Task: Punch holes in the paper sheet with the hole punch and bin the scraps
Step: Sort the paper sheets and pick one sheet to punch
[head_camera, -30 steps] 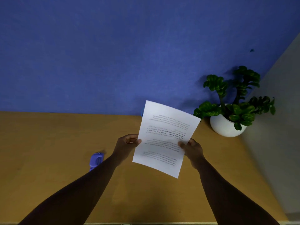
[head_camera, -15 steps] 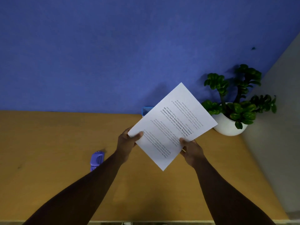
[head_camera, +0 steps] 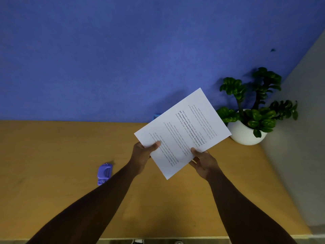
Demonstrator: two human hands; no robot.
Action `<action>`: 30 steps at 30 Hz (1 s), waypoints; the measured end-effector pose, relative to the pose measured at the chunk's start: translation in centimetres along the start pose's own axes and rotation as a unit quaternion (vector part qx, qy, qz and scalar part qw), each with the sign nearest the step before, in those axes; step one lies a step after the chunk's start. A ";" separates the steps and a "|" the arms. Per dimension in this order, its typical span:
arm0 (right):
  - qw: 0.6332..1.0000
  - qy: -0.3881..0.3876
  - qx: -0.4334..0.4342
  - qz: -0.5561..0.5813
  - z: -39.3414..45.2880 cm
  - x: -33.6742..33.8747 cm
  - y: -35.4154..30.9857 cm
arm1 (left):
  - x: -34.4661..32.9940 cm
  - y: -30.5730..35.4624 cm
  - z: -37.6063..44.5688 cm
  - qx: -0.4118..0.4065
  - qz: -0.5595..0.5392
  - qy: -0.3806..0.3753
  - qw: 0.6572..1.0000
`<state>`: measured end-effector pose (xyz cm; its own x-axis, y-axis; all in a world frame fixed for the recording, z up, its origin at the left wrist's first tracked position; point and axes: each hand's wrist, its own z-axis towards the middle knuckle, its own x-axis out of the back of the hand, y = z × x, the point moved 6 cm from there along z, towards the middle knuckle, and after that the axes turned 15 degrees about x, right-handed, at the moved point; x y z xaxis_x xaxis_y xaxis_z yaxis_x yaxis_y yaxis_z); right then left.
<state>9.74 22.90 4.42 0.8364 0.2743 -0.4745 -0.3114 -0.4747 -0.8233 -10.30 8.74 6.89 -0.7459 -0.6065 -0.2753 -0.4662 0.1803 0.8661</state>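
Note:
A white printed paper sheet (head_camera: 182, 132) is held up above the wooden desk (head_camera: 52, 155), turned diagonally with its far corner pointing up and right. My left hand (head_camera: 143, 154) pinches its left corner, thumb on top. My right hand (head_camera: 202, 161) grips the lower right edge, thumb on the printed face. A small purple hole punch (head_camera: 104, 173) lies on the desk to the left of my left forearm, untouched.
A potted green plant in a white pot (head_camera: 246, 134) stands at the desk's back right corner. A small blue object (head_camera: 156, 116) peeks out behind the sheet by the blue wall (head_camera: 123, 59). A grey wall (head_camera: 299, 155) borders the desk's right side.
The sheet has been rotated clockwise from near upright to a diagonal, and both hands shifted slightly along its edges. The hole punch has not moved.

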 end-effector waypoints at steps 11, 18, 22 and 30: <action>0.984 0.134 0.109 -0.047 -0.8 3.3 -2.0 | 2.6 1.9 0.1 -0.035 0.086 0.035 0.995; 0.957 0.172 0.162 -0.168 -1.4 5.6 -2.7 | 3.8 2.1 0.0 -0.039 0.148 0.045 0.987; 0.939 0.090 0.170 -0.286 -1.5 5.0 -2.8 | 3.8 1.7 -0.1 -0.037 0.181 0.048 0.982; 0.922 0.049 0.154 -0.352 -1.4 4.7 -2.3 | 3.4 0.7 -0.1 -0.028 0.167 0.039 0.985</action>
<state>14.98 24.13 4.52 0.9122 0.3403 0.2283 0.2228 0.0558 -0.9733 -13.08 6.77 6.58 -0.8134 -0.5787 0.0588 -0.1731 0.3373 0.9254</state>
